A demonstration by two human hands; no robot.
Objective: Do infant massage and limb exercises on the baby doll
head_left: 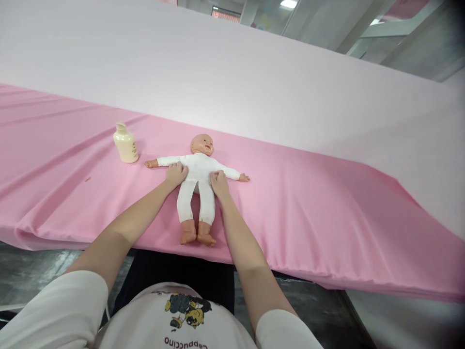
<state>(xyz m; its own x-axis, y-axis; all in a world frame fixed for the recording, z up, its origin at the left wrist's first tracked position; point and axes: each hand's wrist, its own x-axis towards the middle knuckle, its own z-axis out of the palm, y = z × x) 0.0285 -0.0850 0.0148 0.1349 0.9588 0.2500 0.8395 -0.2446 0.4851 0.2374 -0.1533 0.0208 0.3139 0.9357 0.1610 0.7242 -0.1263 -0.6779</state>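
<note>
A baby doll [198, 167] in a white suit lies on its back, its head at the far side and its bare feet toward me. Both its arms stretch out sideways. My left hand [176, 173] holds the doll's waist on the left, fingers curled against the white cloth. On the opposite side my right hand [219, 182] grips the waist the same way. The undersides of both hands are hidden, and so is the doll's back.
A cream pump bottle [126, 144] stands left of the doll's hand. Pink cloth [290, 208] with folds covers the table. Behind it rises a white wall [232, 82]. A small brownish mark [87, 179] shows on the cloth at left.
</note>
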